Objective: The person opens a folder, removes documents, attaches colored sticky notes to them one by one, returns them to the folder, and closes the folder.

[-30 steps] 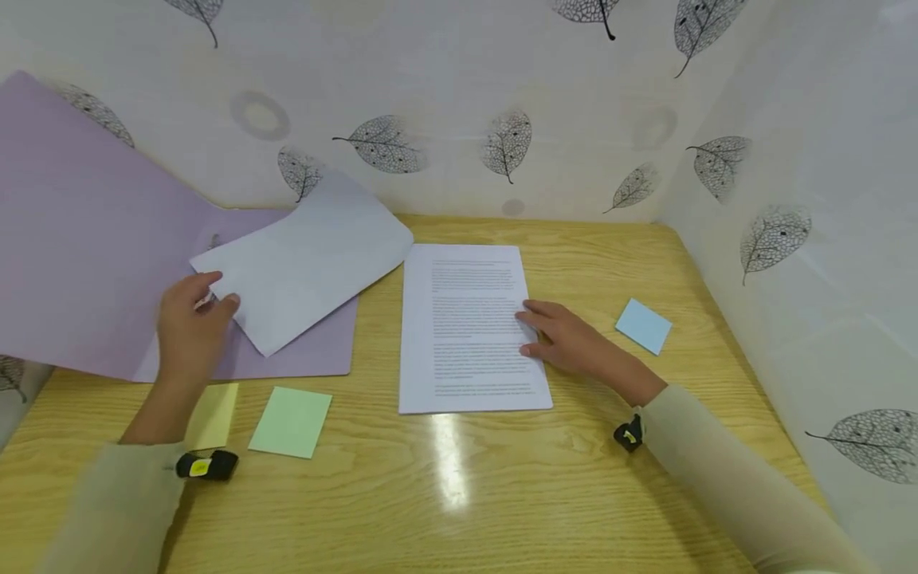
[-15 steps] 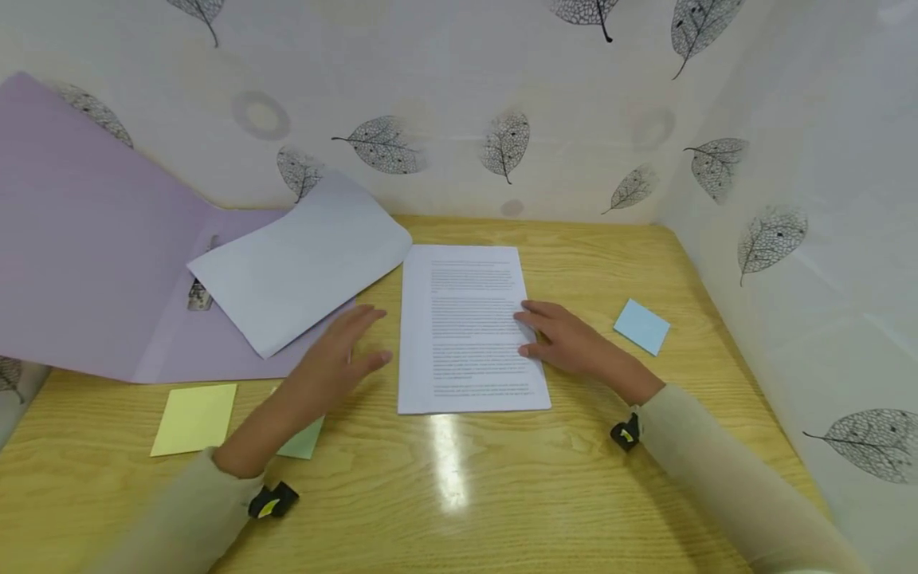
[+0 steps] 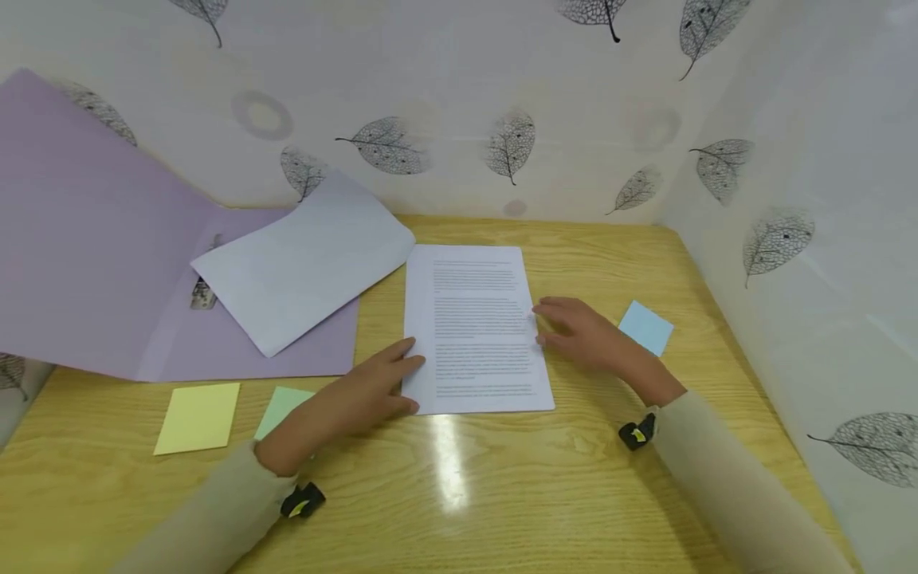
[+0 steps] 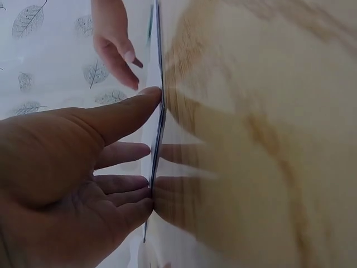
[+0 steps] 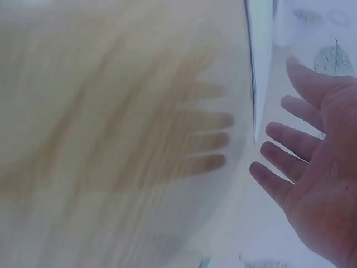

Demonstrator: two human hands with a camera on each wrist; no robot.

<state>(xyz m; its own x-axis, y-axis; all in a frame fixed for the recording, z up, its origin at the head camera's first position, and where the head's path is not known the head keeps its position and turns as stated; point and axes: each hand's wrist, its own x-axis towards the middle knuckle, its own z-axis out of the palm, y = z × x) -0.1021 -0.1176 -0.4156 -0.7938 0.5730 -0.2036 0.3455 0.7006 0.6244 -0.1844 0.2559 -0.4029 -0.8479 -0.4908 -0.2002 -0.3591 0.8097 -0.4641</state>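
A stack of printed paper lies flat on the wooden table, its text side up. My left hand reaches its lower left edge, fingertips and thumb against the side of the sheets. In the left wrist view, the thumb and fingers of that left hand line up along the thin paper edge. Beside the right edge is my right hand, fingers loosely extended. The right wrist view shows this right hand spread, with a gap between its fingertips and the paper edge.
An open purple folder with a metal clip lies at the left, its cover raised against the wall. A loose white sheet rests on it. Nearby are yellow notes, green notes and blue notes.
My left hand has left the loose sheet and moved right to the printed stack's left edge. The right hand has drawn back slightly to the right, off the page.
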